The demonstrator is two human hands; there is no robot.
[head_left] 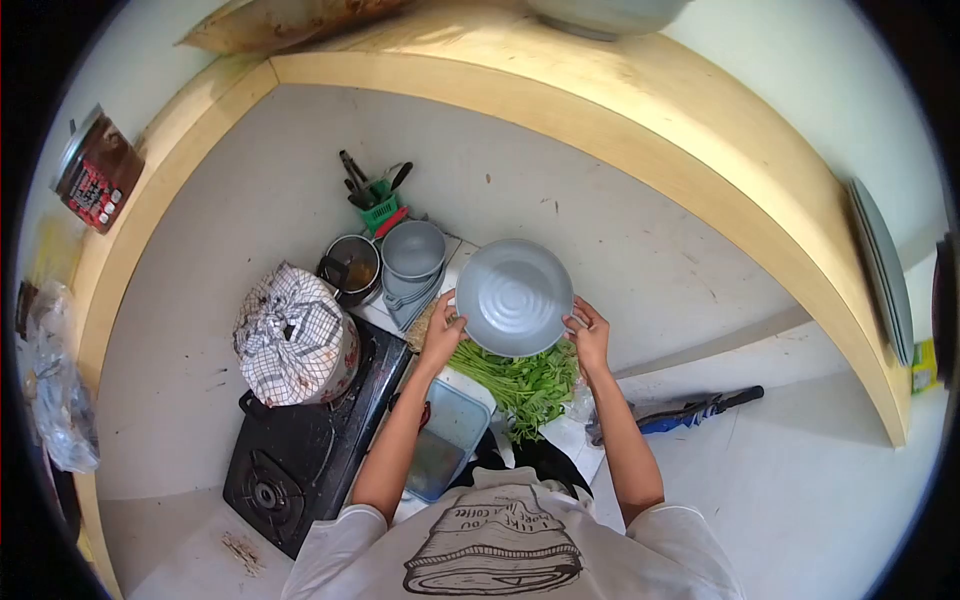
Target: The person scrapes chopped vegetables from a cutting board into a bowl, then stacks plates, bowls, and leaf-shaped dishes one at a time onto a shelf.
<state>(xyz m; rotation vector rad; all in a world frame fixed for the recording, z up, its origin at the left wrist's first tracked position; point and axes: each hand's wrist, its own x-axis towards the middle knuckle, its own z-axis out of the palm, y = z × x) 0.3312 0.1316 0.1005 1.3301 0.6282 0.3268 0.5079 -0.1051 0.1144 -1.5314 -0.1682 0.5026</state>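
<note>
Gray plate (514,297) hangs between your hands, partly over leafy greens (524,388). From the left: a cloth-topped pot (344,370) stands at the stove's (298,442) far end; a saucepan (350,246) holds something brown; near the counter's (460,256) back corner, a green basket (380,213) holds utensils (401,177) beside a gray bowl (413,248). Your left hand (440,336) pinches the plate's left rim; a tub (478,399) near the front edge has unclear contents; your right hand (589,334) pinches the right rim.
</note>
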